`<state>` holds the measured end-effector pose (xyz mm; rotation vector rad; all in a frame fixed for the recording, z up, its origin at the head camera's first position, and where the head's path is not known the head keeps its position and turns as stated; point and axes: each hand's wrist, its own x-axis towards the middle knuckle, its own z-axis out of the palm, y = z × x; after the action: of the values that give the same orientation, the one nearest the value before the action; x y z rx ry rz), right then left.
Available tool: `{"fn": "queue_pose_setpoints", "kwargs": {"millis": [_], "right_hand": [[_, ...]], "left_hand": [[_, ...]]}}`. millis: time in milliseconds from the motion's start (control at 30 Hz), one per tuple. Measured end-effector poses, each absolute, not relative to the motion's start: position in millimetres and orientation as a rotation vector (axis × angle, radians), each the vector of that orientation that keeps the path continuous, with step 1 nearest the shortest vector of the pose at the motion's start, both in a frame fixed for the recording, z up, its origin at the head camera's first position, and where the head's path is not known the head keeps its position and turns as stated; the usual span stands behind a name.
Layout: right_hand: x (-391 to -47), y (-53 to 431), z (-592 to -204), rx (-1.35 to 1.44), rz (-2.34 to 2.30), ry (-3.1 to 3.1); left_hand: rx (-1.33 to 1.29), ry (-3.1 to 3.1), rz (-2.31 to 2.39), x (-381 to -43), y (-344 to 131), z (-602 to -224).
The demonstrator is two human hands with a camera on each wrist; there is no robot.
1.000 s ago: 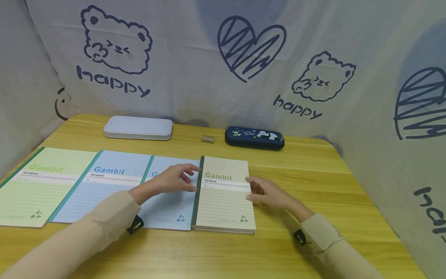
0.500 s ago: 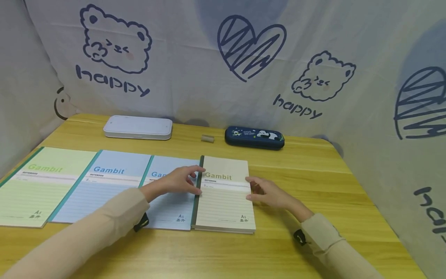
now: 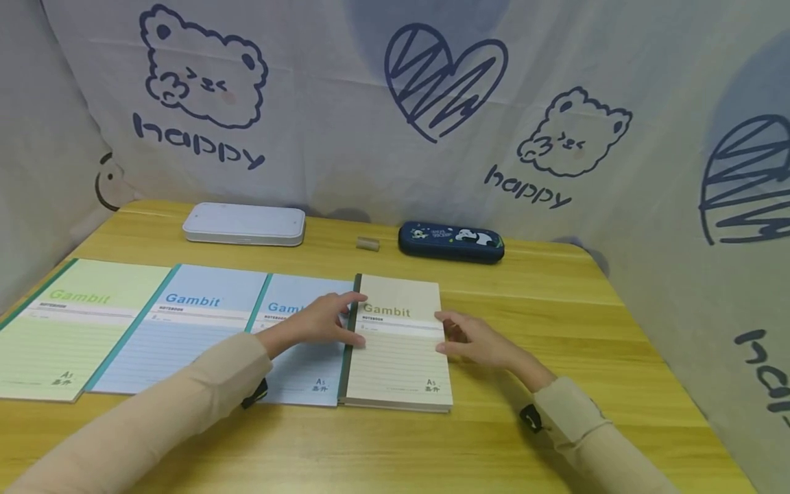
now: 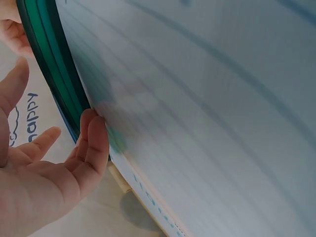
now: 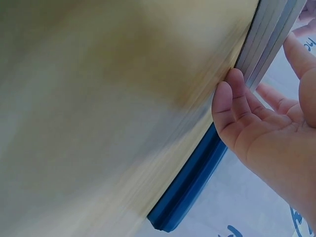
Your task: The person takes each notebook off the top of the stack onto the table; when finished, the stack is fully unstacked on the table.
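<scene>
A beige Gambit notebook (image 3: 398, 367) with a dark spine lies on top of a thick stack. My left hand (image 3: 321, 320) is at its left edge, thumb and index finger reaching over the spine. In the left wrist view, curled fingertips (image 4: 94, 118) touch the green and dark spines (image 4: 52, 61), while the thumb stands apart. At the opposite side, my right hand (image 3: 481, 343) has its thumb and fingers against the right edge. The right wrist view shows fingertips (image 5: 229, 86) and thumb at the layered page edges (image 5: 269, 42).
Left of the stack lie two blue notebooks (image 3: 185, 350) (image 3: 302, 377) and a light green notebook (image 3: 74, 343). Along the back of the wooden table (image 3: 531, 439) are a white case (image 3: 243, 223), a small brownish block (image 3: 367, 243) and a dark blue panda pencil case (image 3: 450, 242). A printed curtain (image 3: 345, 116) hangs behind.
My left hand has moved right, from above the neighbouring blue notebook onto the beige notebook's spine edge. The right hand and the notebooks stay in place.
</scene>
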<state>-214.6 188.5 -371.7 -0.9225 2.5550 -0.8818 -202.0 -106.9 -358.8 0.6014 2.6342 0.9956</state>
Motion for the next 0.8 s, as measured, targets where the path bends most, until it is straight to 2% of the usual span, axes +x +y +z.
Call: {"fn": "queue_pose_setpoints", "kwargs": {"millis": [800], "right_hand": [[-215,188,-372,-0.909,-0.894,2.542]], "left_hand": [[0.503,2.698,0.877,-197,-95,-359]]}}
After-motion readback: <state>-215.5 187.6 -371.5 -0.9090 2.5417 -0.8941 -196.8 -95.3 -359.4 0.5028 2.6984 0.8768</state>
